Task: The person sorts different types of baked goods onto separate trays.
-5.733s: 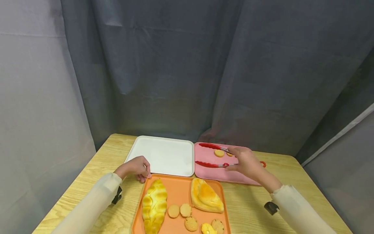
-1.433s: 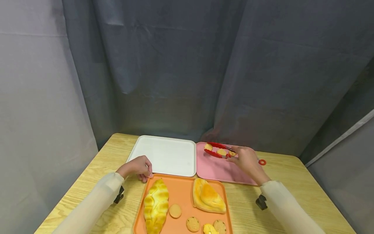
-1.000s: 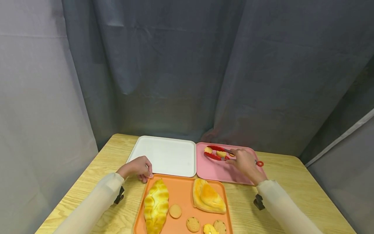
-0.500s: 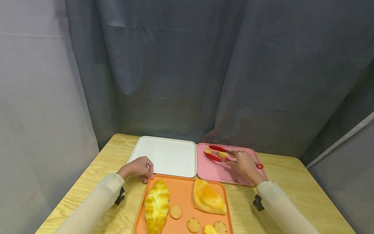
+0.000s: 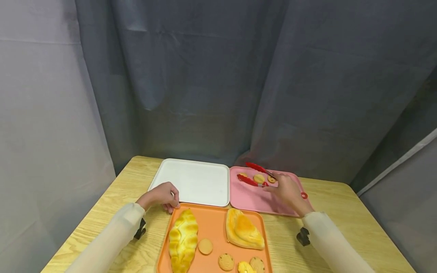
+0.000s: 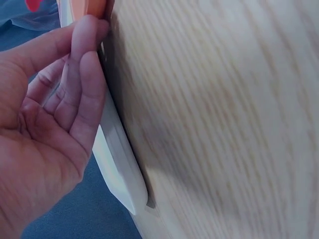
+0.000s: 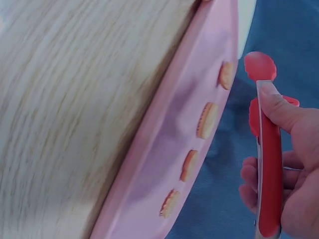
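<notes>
My left hand (image 5: 164, 195) pinches the far left corner of the orange tray (image 5: 212, 218) between thumb and fingers. Red tongs (image 7: 270, 179) are in my right hand (image 7: 304, 164); over the pink tray (image 5: 252, 200) their arms stand spread, with nothing gripped. Several cookies lie in a row on that tray, one of them a round cookie (image 5: 259, 179) seen between the tong arms. On the orange tray are a long braided bread (image 5: 183, 240), a triangular pastry (image 5: 244, 232), a plain round biscuit (image 5: 205, 246), a speckled cookie (image 5: 226, 262) and a yellow ring-shaped cookie (image 5: 245, 267) touching another speckled cookie (image 5: 257, 264).
A white tray (image 5: 198, 182) stands left of the pink one, behind the orange tray. All three rest on a wooden table (image 5: 341, 220). Grey curtains (image 5: 205, 94) hang close behind the table's far edge.
One of two plain biscuits has left the orange tray, and another cookie lies at the pink tray's left. The tongs, drawn together around that cookie a second ago, have spread and lifted. Left hand stays put.
</notes>
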`<state>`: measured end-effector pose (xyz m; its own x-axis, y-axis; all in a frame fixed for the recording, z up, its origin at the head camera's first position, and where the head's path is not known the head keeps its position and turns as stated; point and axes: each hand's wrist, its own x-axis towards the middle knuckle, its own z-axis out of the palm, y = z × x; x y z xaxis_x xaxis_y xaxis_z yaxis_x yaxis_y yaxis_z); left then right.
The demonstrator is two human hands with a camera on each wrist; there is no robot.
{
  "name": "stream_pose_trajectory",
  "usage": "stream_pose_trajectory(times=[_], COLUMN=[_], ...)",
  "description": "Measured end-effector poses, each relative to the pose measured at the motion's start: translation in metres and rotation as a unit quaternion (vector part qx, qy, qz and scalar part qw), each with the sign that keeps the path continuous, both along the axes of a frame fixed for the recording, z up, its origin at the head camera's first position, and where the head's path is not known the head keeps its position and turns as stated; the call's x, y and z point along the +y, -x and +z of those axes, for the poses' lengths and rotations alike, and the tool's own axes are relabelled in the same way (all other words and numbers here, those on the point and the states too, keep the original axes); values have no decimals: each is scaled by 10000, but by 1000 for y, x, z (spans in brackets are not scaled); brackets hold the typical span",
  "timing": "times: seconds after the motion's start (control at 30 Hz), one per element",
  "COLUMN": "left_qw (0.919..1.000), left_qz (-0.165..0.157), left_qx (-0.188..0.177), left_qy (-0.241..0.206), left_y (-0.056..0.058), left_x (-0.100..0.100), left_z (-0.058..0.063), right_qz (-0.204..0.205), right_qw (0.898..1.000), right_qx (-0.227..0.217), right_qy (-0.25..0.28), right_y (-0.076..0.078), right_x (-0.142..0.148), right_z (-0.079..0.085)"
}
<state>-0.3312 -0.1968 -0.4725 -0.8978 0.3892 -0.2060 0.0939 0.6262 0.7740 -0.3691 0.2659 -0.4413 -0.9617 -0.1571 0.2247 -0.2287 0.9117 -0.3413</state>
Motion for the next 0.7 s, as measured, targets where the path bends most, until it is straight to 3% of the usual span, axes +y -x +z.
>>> stream_pose_trajectory(times=[0.4,0.5,0.6,0.7], left_qw=[9999,9998,9998,9999], left_qz=[142,173,158,123], left_qx=[-44,-50,-14,22], left_qy=[20,57,91,88], left_y=[0,-1,-1,-1], left_x=[-2,-3,-4,-6], left_z=[1,2,2,1], right_qz=[656,1126,1768,2333], right_qw=[9943,9867,9726,9618], right_qx=[826,1165,1512,1430], right_qy=[174,121,-2,-92], right_y=[-32,-41,-51,-63], right_x=[-7,-13,-19,-27], right_z=[27,37,46,55])
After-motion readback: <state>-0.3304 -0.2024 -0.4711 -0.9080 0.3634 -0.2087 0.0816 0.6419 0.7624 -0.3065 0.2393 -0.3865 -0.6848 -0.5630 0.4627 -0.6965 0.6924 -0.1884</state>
